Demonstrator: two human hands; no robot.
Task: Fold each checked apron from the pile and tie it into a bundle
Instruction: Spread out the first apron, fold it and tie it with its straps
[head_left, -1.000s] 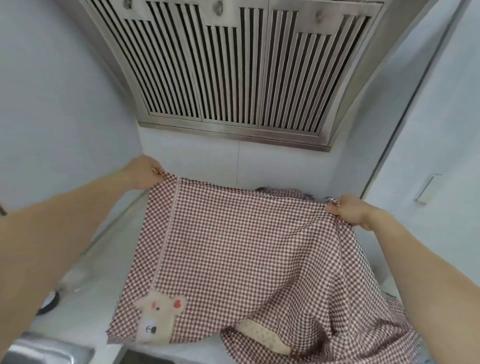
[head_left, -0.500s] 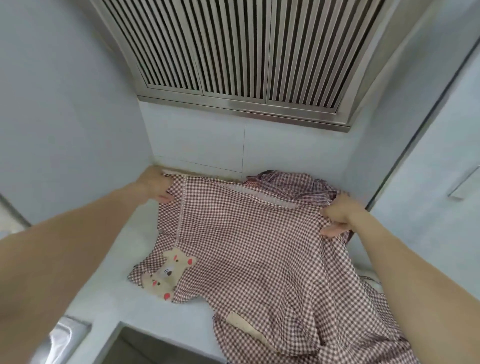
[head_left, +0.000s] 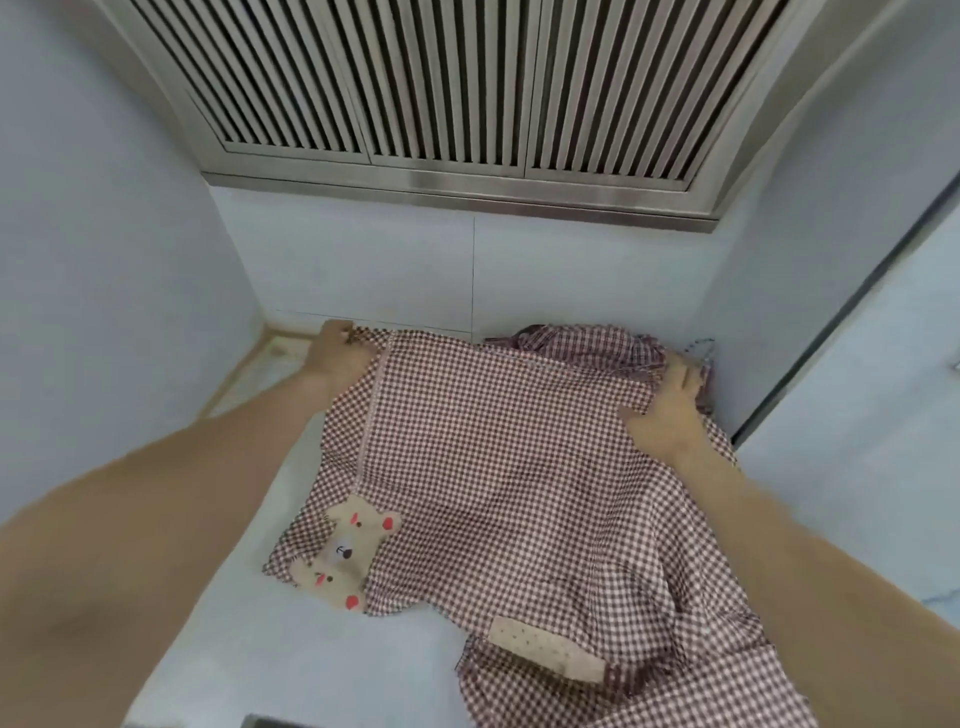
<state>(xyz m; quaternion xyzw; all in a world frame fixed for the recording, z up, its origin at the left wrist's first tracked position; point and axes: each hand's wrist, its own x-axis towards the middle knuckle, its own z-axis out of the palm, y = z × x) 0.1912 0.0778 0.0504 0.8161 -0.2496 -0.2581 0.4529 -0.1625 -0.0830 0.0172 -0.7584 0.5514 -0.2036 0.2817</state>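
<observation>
Brown-and-white checked cotton apron (head_left: 498, 467) is lying spread across the white bench (head_left: 291, 649), far edge near the back wall. Left hand (head_left: 335, 353) is apparently pinching its far-left corner; right hand (head_left: 670, 410) is pressing flat. Light, limp fabric: best gripped at corners.

1 head-worn view looks forward and down from close above the worktop (head_left: 291, 649), facing its far edge at the tiled wall (head_left: 415, 270); the slatted hood (head_left: 441, 88) fills the frame's top, both forearms entering from below.
</observation>
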